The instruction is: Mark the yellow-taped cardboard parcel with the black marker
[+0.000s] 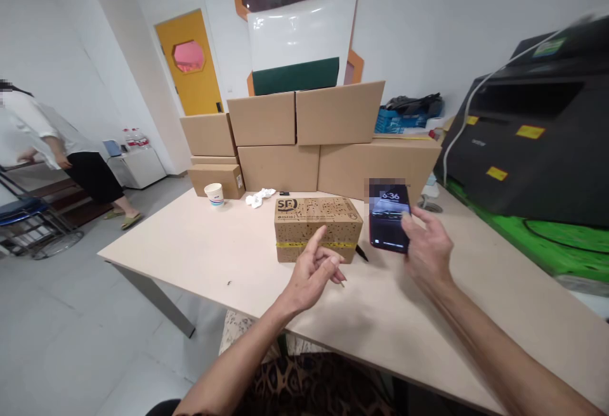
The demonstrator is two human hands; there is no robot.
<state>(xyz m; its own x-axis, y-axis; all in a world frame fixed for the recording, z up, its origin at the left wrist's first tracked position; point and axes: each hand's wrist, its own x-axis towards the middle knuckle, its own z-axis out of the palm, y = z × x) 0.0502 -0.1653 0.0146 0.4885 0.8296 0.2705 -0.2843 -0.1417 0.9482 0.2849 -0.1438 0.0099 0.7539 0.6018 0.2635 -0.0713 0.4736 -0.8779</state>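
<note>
My right hand is closed around the edge of a dark smartphone with a reddish rim, held above the table. Its lit screen shows the time, with my thumb at its right side. In front of a small cardboard box hovers my left hand, its index finger stretched out and the other fingers loosely bent. I see nothing clearly held in it. The box bears a black logo, dark speckles and a yellow tape strip; my left hand hides part of its front. A black pen lies by the box's right corner.
Large cardboard boxes are stacked along the back of the pale table. A paper cup and crumpled tissue stand in front. To the right is a big black machine with a white cable. At far left a person walks.
</note>
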